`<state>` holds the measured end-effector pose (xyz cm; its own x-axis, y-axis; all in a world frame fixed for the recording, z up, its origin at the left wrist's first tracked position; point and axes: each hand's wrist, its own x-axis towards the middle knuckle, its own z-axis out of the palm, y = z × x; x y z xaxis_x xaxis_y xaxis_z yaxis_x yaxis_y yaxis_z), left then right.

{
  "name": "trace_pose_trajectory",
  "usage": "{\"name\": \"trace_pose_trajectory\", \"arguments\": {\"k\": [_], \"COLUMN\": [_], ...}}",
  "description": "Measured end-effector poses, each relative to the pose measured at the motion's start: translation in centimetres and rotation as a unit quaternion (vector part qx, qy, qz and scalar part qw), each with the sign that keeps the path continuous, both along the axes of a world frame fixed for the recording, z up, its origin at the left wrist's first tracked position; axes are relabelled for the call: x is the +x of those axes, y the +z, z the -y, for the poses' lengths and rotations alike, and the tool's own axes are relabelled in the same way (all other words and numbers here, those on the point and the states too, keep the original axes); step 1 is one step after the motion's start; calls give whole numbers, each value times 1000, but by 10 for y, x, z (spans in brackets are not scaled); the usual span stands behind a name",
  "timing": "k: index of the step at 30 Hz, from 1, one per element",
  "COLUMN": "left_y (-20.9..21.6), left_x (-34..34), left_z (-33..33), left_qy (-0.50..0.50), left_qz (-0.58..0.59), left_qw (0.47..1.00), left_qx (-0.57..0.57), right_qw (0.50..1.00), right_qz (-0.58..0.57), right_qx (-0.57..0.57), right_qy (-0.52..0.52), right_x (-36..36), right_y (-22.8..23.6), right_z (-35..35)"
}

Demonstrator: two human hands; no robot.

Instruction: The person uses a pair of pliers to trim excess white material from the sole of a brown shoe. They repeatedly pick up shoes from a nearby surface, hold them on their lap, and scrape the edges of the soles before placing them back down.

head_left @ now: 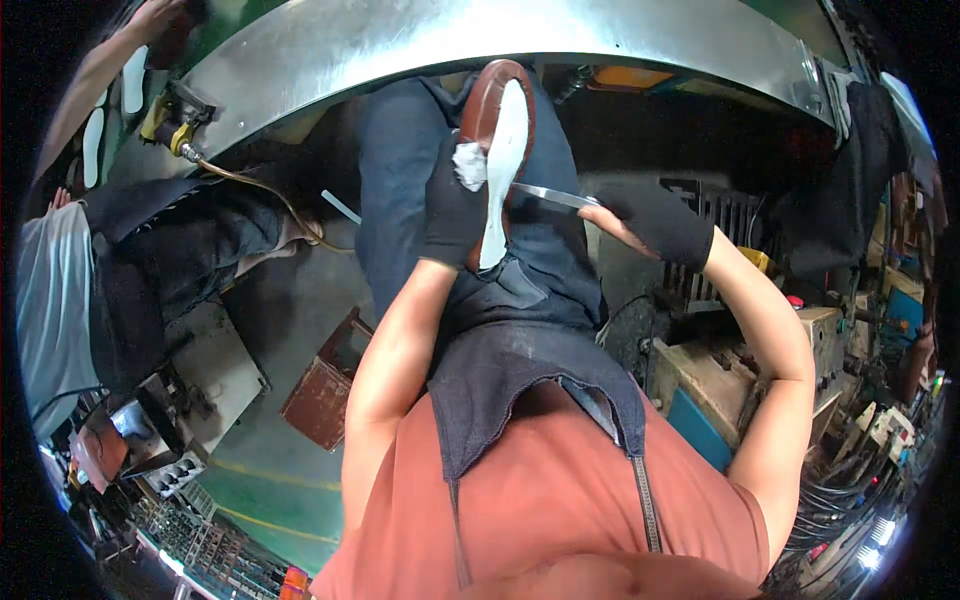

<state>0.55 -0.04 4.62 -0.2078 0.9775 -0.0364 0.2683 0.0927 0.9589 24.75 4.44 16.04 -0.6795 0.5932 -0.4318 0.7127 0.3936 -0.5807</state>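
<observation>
Shoe (492, 110), brown w/ white sole up, rests on the lap, gripped round its middle by the black-gloved left hand (452, 215), fingers curled shut, a white rag (468, 165) bunched under them. Right hand (655, 222), gloved too, just beside, pinches a thin metal blade (550, 195) whose tip touches the sole edge.

Glossy brown leather shoe (487, 100) with matt white sole; shiny metal blade (552, 195); dark knitted cloth gloves; brushed metal bench edge (480, 40) far; crumpled white cloth (468, 165).
</observation>
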Motion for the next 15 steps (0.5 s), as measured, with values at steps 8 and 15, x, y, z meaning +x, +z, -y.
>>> {"name": "trace_pose_trajectory", "arguments": {"k": [8,15], "left_y": [70,10], "left_x": [-14,-35], "left_z": [9,1], "left_qy": [-172,-32], "left_qz": [44,564], "left_qw": [984,810], "left_qx": [0,-160], "right_qw": [945,995], "right_qz": [-210,-58], "right_qx": [174,30], "right_qy": [182,-69], "right_x": [-70,-2], "right_y": [26,-31], "right_z": [-14,5]}}
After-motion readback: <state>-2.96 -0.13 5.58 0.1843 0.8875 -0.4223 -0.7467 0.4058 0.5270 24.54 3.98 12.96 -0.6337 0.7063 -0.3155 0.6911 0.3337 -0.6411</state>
